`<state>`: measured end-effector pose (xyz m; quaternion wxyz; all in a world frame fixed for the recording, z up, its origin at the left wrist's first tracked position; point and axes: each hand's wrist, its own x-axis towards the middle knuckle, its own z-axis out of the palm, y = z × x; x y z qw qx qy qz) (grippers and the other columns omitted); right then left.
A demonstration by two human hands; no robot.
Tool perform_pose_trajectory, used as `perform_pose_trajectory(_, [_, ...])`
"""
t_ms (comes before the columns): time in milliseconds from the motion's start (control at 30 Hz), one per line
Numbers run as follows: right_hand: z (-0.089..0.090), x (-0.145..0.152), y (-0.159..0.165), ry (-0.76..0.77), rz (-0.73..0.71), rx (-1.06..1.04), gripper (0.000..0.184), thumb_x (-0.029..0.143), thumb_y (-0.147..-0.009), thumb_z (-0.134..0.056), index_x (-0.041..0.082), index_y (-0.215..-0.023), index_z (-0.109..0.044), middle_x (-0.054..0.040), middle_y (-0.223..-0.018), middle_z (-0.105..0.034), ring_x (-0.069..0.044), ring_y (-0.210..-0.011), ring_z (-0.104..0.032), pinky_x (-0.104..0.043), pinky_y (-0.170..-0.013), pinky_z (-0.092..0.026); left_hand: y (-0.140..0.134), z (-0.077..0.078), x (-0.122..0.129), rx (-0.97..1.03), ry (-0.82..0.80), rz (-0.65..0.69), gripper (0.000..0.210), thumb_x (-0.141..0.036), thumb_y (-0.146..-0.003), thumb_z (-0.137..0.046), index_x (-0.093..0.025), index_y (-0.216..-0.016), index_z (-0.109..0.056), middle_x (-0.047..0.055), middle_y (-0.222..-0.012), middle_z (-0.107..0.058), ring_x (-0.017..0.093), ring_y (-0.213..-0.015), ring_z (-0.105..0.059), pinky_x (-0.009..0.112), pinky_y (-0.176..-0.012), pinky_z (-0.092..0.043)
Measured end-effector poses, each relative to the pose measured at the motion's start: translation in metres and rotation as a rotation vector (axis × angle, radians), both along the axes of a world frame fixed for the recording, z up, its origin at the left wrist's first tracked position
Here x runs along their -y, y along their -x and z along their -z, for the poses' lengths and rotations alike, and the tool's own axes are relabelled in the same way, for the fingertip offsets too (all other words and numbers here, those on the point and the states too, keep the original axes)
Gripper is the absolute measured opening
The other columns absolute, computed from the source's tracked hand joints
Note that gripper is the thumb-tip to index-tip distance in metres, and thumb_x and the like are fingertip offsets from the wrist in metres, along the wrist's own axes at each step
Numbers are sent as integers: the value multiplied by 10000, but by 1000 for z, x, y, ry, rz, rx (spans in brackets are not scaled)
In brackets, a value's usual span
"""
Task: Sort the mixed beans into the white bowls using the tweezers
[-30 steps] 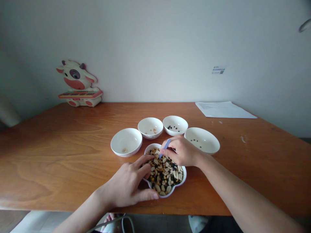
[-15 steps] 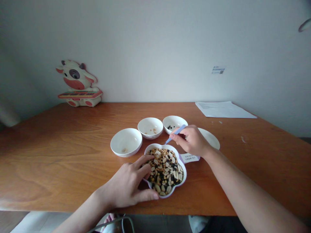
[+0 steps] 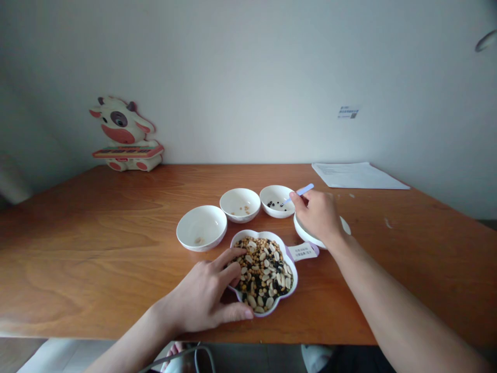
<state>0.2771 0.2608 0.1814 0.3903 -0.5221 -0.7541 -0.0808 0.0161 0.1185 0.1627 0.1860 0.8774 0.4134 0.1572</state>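
My right hand (image 3: 318,215) pinches light-purple tweezers (image 3: 303,192), whose tips reach down into the back right white bowl (image 3: 267,207), among several black beans. My left hand (image 3: 212,290) holds the left side of a flower-shaped white dish (image 3: 294,290), thumb at its near rim and fingertips over the contents. Peanuts, yellow beans and dark beans (image 3: 264,274) fill that dish. A labelled handle (image 3: 303,252) sticks out on its right. Whether the tweezer tips grip a bean is too small to tell.
The left bowl (image 3: 202,217) and the middle bowl (image 3: 239,196) hold a few pale bits. Another white bowl (image 3: 305,233) sits partly hidden under my right hand. Papers (image 3: 357,174) lie at the back right, a cow toy (image 3: 126,134) at the back left.
My right hand has moved right and away from me with the tweezers, from above the dish's far rim to the back right bowl. My left hand and the dish have stayed put.
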Motion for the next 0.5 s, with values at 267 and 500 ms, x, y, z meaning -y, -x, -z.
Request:
perform_pose_trajectory(267, [0, 1, 2, 119, 44, 46, 357, 311, -891, -542, 166, -566, -572, -112, -581, -660, -191, -509, -538, -315, -549, -241, 0, 0, 2, -6, 15, -3, 477, -639, -904, -578, -164, -873, -558, 182, -1490, -431, 372, -1187, -612, 425, -826, -591])
perform_pose_trajectory(500, [-5, 16, 13, 131, -317, -128, 398, 370, -912, -533, 154, -581, -581, -14, -496, -555, -122, -471, -477, -265, -515, -283, 0, 1, 0, -4, 7, -5, 478, -641, -906, -575, -164, -873, -562, 171, -1492, -436, 367, -1191, -607, 444, -850, -584])
